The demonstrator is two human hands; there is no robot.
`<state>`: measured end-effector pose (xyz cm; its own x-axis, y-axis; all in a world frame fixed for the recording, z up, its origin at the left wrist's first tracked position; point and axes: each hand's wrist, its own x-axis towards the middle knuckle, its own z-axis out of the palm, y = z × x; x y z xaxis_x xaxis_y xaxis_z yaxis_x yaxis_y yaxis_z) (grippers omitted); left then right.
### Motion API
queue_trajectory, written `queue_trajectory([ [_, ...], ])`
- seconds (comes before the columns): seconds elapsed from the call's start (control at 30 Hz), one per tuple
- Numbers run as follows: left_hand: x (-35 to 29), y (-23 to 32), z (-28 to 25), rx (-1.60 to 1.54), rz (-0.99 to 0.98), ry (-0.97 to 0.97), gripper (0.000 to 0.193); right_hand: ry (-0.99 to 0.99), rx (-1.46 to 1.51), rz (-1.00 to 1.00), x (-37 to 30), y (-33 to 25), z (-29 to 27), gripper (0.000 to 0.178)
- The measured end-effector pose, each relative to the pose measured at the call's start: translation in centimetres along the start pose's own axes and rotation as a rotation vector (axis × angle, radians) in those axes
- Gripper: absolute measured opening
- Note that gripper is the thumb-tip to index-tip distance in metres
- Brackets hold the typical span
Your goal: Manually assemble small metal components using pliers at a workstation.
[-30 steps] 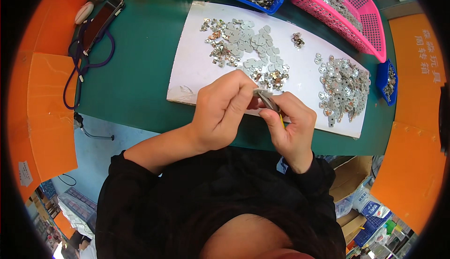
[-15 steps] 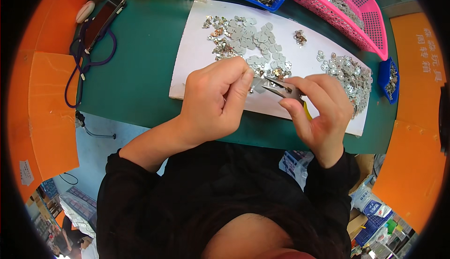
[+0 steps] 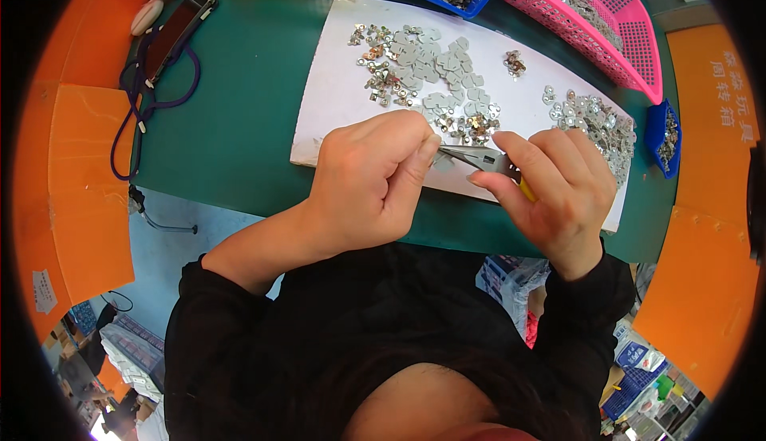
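My left hand (image 3: 371,182) is closed in a pinch over the near edge of a white board (image 3: 319,114). Whatever its thumb and forefinger hold is too small and hidden to make out. In my right hand (image 3: 562,194) is a pair of needle-nose pliers (image 3: 483,159) with yellow handles. Their jaws are closed, with the tips right at my left fingertips. Just beyond my hands lie a pile of flat light-grey pieces (image 3: 455,70) and small shiny metal parts (image 3: 387,82). A heap of silvery metal pieces (image 3: 590,126) covers the board's right end.
At the back stand a blue tray (image 3: 471,9) of small parts and a pink basket (image 3: 638,42) of metal pieces. A small blue tray (image 3: 656,134) sits at the right. A phone (image 3: 177,38) with a dark cord (image 3: 195,82) rests on the green table (image 3: 247,66) at left.
The pliers' jaws have gone from spread to closed, their tips meeting my left fingertips. My right hand has shifted slightly right, and my left fingertips sit slightly lower.
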<state>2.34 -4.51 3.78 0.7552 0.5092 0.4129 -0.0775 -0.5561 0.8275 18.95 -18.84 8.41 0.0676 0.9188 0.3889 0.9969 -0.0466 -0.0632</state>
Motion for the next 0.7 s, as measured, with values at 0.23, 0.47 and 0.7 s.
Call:
queue_trajectory([
  [0.23, 0.1, 1.3, -0.6, -0.412, -0.455, -0.184, 0.022, 0.094, -0.233, -0.218, -0.4, 0.5, -1.0, 0.038],
  [0.47, 0.3, 0.0, -0.3, -0.096, -0.048, -0.186, 0.021, 0.154, -0.317, -0.276, -0.2, 0.3, -2.0, 0.031],
  [0.7, 0.9, -0.2, -0.5, 0.072, 0.211, -0.121, 0.012, -0.212, 0.705, 0.319, -0.5, 0.5, -1.0, 0.021],
])
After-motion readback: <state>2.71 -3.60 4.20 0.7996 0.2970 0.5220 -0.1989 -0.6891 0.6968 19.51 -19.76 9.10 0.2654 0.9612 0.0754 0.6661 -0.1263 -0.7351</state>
